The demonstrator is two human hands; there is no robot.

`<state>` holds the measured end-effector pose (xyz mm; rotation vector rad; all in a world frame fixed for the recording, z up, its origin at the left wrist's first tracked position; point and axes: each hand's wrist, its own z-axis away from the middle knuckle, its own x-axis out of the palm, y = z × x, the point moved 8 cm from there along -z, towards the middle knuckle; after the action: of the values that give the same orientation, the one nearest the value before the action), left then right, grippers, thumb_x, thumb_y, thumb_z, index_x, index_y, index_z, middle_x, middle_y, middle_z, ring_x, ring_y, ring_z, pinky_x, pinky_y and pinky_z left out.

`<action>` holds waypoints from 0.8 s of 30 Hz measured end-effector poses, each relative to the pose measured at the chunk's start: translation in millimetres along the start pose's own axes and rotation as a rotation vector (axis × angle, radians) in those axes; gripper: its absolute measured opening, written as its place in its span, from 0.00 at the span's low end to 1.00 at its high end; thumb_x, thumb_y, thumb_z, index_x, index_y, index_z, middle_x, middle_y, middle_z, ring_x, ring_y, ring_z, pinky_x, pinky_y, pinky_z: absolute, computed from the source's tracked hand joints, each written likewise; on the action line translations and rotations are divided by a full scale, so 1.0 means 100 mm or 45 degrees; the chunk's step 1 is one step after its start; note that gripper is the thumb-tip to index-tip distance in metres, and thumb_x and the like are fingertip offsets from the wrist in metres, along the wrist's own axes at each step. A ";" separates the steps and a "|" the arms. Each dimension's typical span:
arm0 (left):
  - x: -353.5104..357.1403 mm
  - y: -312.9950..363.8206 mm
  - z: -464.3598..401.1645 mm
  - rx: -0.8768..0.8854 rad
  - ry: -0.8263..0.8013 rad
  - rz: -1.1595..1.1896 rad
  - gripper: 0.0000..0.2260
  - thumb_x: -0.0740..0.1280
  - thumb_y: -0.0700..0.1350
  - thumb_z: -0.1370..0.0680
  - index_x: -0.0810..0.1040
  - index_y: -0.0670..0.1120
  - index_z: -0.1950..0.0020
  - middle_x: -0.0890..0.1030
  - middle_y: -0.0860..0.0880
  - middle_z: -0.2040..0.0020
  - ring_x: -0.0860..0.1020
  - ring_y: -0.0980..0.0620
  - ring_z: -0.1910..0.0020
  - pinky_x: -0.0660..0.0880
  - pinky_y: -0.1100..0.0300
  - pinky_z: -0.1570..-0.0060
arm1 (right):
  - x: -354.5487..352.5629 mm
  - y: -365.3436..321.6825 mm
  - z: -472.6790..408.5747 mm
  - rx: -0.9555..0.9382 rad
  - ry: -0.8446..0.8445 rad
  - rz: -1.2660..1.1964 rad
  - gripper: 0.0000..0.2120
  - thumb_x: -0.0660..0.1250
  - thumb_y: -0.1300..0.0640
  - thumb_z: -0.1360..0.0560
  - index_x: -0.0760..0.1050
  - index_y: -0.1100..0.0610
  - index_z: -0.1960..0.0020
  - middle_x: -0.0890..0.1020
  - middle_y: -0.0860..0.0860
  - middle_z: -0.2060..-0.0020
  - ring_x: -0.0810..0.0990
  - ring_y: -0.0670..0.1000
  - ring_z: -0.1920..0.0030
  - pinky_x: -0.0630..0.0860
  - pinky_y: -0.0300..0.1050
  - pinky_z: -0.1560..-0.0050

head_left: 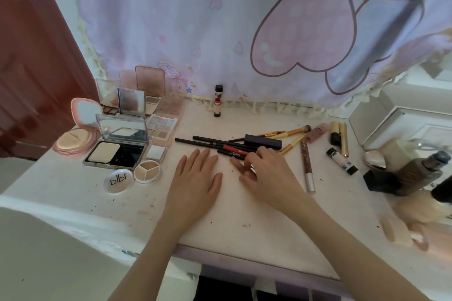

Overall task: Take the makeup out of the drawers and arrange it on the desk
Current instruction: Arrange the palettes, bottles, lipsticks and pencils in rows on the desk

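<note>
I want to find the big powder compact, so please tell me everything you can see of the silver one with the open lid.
The silver powder compact is rectangular, with a frame that looks like metal or shiny plastic. It lies flat on the left part of the desk, its mirrored lid raised at the back. Inside, the left half holds pale beige pressed powder, the right half is a black compartment. A pink cushion compact lies against its left side. Neither hand touches it.
</note>
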<state>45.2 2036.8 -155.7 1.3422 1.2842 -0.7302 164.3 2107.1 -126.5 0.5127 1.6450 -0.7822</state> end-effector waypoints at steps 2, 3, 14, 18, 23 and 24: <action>-0.02 0.01 0.01 0.005 0.010 0.029 0.21 0.54 0.52 0.20 0.62 0.49 0.27 0.60 0.50 0.26 0.54 0.52 0.26 0.44 0.56 0.28 | 0.03 -0.03 -0.01 -0.003 -0.002 0.058 0.13 0.59 0.45 0.23 0.71 0.53 0.46 0.68 0.49 0.51 0.67 0.51 0.47 0.64 0.46 0.43; -0.04 0.01 0.02 0.011 0.023 0.051 0.22 0.55 0.52 0.20 0.61 0.48 0.27 0.61 0.50 0.26 0.55 0.52 0.26 0.45 0.56 0.28 | 0.04 -0.03 -0.02 0.000 0.000 0.075 0.14 0.57 0.45 0.23 0.71 0.54 0.47 0.69 0.49 0.50 0.67 0.51 0.47 0.64 0.46 0.43; -0.40 0.21 0.15 0.301 0.241 0.527 0.11 0.63 0.48 0.24 0.78 0.44 0.48 0.75 0.51 0.52 0.73 0.57 0.52 0.72 0.64 0.54 | -0.02 -0.10 0.08 -0.112 -0.121 -0.393 0.05 0.59 0.41 0.26 0.68 0.41 0.58 0.73 0.39 0.66 0.73 0.41 0.65 0.66 0.35 0.66; -0.38 0.27 0.15 0.333 0.207 0.490 0.17 0.53 0.51 0.22 0.76 0.43 0.52 0.71 0.55 0.58 0.68 0.59 0.58 0.68 0.64 0.58 | -0.05 -0.13 0.15 -0.157 -0.172 -0.386 0.11 0.54 0.36 0.28 0.70 0.40 0.55 0.76 0.41 0.68 0.74 0.43 0.68 0.72 0.41 0.67; -0.36 0.28 0.15 0.300 0.127 0.516 0.17 0.49 0.51 0.22 0.71 0.45 0.61 0.65 0.58 0.66 0.65 0.56 0.63 0.66 0.57 0.62 | -0.10 -0.26 0.26 -0.254 -0.210 -0.167 0.17 0.52 0.37 0.24 0.73 0.45 0.48 0.76 0.41 0.64 0.75 0.43 0.65 0.75 0.44 0.61; -0.36 0.30 0.16 0.319 0.127 0.482 0.16 0.50 0.51 0.22 0.70 0.45 0.63 0.66 0.56 0.67 0.65 0.56 0.64 0.66 0.57 0.62 | -0.11 -0.29 0.28 -0.268 -0.198 -0.125 0.15 0.52 0.40 0.22 0.72 0.46 0.48 0.75 0.42 0.63 0.75 0.44 0.64 0.75 0.44 0.60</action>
<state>68.8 2017.2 -117.7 1.7837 0.9934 -0.5750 165.1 2068.0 -112.4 0.2189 1.5941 -0.6923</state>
